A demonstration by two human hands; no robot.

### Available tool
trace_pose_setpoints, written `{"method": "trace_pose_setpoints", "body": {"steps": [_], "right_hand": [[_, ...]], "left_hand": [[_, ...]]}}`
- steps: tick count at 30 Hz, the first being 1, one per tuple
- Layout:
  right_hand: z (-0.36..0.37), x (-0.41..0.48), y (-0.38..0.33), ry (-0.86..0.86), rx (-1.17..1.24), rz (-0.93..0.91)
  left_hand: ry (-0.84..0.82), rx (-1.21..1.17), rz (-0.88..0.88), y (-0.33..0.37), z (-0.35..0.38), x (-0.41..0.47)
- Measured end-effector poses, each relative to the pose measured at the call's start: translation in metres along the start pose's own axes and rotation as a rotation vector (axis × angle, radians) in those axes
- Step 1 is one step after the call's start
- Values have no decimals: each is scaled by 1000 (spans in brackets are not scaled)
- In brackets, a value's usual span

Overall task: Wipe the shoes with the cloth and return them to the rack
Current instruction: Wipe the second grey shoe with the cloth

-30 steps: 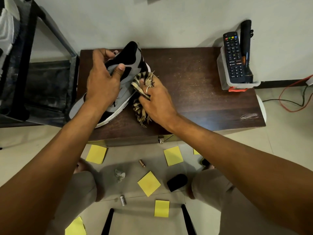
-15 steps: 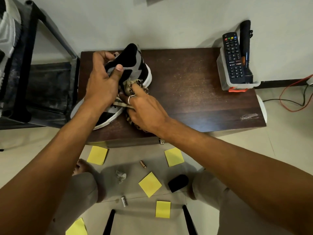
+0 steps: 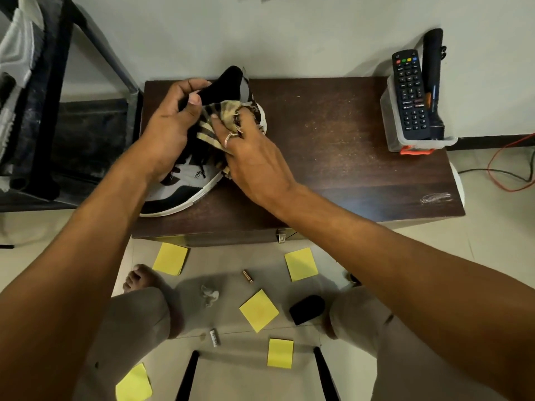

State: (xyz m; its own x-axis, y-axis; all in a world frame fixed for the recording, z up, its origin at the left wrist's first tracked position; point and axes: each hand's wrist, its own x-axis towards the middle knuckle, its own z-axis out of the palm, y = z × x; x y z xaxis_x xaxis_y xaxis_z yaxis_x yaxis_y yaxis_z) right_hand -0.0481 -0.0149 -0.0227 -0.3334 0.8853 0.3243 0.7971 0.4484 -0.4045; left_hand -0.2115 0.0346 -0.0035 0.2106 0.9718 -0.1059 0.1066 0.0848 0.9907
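A grey, black and white sneaker (image 3: 185,192) lies on the dark wooden table (image 3: 333,157), toe toward me at the left front edge. My left hand (image 3: 170,128) grips its black collar at the heel end. My right hand (image 3: 252,157) holds a frayed yellow-and-black striped cloth (image 3: 223,114) and presses it on the shoe's upper near the collar. The black shoe rack (image 3: 43,111) stands at the far left, with a white shoe (image 3: 17,50) partly visible on its top shelf.
A clear container (image 3: 417,137) at the table's back right holds a black remote (image 3: 409,94) and a black torch (image 3: 434,82). Yellow sticky notes (image 3: 259,310), a small black object (image 3: 307,309) and bits of litter lie on the floor by my legs. Red and black cables (image 3: 503,169) run at right.
My right hand has carried the cloth from the shoe's side up and left onto the upper near the collar. The shoe has tipped a little; my left hand keeps its grip.
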Motion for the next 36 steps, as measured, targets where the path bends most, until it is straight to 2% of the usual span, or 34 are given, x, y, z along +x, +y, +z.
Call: {"method": "trace_pose_setpoints", "body": {"steps": [8, 15, 18, 22, 23, 26, 31, 33, 36], "right_hand": [[-10, 7, -20, -342, 40, 18], [-26, 8, -15, -425, 53, 22], [-28, 3, -4, -394, 0, -17], [-27, 1, 3, -56, 27, -44], [-23, 2, 2, -29, 7, -34], [-12, 4, -8, -155, -68, -20], [-20, 5, -13, -289, 16, 15], [-25, 3, -4, -273, 68, 58], [-29, -4, 15, -102, 192, 131]], "left_hand": [[36, -28, 16, -5, 2, 0], [74, 19, 22, -4, 3, 3], [81, 50, 23, -2, 5, 1], [63, 30, 10, -2, 6, 1], [62, 17, 4, -2, 6, 0], [53, 14, 6, -2, 6, -1], [50, 52, 22, -1, 6, -2], [50, 114, 18, 1, 8, -3], [120, 294, 41, 1, 14, -7]]}}
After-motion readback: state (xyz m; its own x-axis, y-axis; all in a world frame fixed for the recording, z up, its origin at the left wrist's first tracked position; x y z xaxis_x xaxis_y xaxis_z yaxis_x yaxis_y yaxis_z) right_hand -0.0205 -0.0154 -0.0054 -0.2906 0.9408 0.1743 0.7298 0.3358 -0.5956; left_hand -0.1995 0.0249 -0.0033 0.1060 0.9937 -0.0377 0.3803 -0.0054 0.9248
